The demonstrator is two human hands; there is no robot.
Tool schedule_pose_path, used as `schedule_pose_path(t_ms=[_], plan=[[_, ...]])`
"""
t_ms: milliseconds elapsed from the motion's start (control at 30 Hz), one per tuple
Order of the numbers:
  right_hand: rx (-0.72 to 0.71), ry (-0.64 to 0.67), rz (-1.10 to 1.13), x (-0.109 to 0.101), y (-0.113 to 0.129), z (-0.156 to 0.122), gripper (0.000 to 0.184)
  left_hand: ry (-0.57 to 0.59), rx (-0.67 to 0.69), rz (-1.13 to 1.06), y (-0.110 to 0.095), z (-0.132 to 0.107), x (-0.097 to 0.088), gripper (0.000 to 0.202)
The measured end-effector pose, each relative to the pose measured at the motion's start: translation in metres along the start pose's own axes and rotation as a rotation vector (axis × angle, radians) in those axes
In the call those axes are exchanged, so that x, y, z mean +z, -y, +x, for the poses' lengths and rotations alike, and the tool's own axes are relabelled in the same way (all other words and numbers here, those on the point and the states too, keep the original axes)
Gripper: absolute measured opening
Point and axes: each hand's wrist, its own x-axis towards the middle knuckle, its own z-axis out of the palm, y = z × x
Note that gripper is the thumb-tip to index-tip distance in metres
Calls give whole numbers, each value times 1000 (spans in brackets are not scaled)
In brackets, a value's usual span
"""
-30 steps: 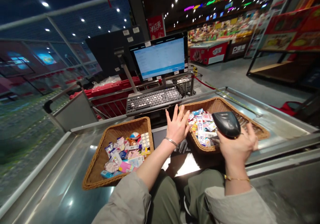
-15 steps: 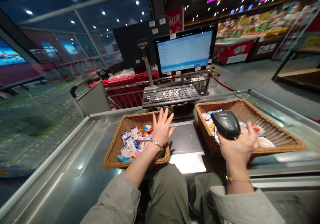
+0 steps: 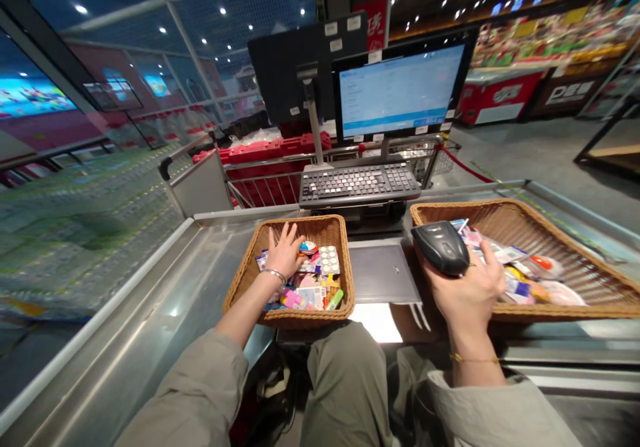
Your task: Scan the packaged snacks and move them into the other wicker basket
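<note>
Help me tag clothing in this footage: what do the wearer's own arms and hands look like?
The left hand and right hand are ungloved. The left sleeve and right sleeve are loose, light greyish-beige fabric, leaving the wrists uncovered. A silver-coloured bangle circles the left wrist, a thin gold-coloured bracelet the right.

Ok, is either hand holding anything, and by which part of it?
The right hand holds the black scanner below its head, that part mostly hidden. The left hand, spread over the left basket, holds nothing visible.
</note>
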Motion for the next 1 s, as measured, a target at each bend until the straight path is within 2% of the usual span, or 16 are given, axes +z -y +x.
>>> schedule_pose_path(t_ms=[167, 267, 400, 600, 833, 1000], plan=[[-27, 21, -7, 0, 1, -1, 58, 180, -6, 47, 18, -3, 15, 50], [-32, 31, -6, 1, 1, -2, 55, 292, 28, 81, 20, 0, 21, 45], [-45, 28, 3, 4, -1, -4, 57, 376, 63, 108, 17, 9, 29, 44], [-39, 65, -19, 6, -3, -4, 52, 370, 76, 59, 13, 19, 39, 40], [-47, 75, -9, 7, -1, -3, 52, 328, 206, -12, 16, 18, 41, 21], [-59, 46, 12, 11, -4, -6, 57, 277, 271, -131, 5, 20, 45, 18]])
